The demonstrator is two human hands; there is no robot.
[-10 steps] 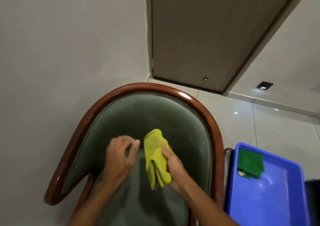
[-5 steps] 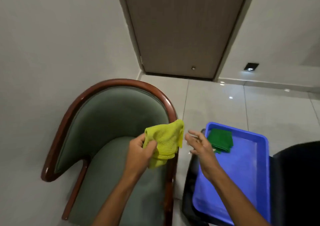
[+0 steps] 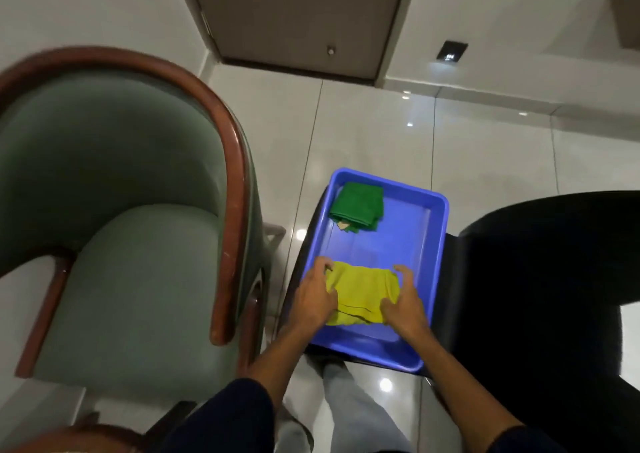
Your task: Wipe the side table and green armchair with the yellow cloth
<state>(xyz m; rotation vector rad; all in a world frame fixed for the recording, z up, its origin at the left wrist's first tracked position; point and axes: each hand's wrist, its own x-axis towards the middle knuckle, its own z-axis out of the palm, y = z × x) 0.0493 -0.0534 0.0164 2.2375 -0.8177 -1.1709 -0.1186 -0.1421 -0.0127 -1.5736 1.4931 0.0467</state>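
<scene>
The yellow cloth (image 3: 360,291) lies spread in the near half of a blue plastic tray (image 3: 437,230). My left hand (image 3: 317,298) grips the cloth's left edge. Its right edge is under the fingers of my right hand (image 3: 403,302). The green armchair (image 3: 114,210), with a curved brown wooden frame, stands to the left of the tray. No side table can be made out with certainty.
A folded green cloth (image 3: 356,206) sits in the tray's far left corner. The tray rests on a black chair (image 3: 540,279) at the right. Glossy white floor tiles and a closed brown door (image 3: 298,19) lie beyond. My legs show at the bottom.
The cloth went from my right hand to my left, then rightward from the armchair down into the blue tray. Both hands now hold it there. The view swung right.
</scene>
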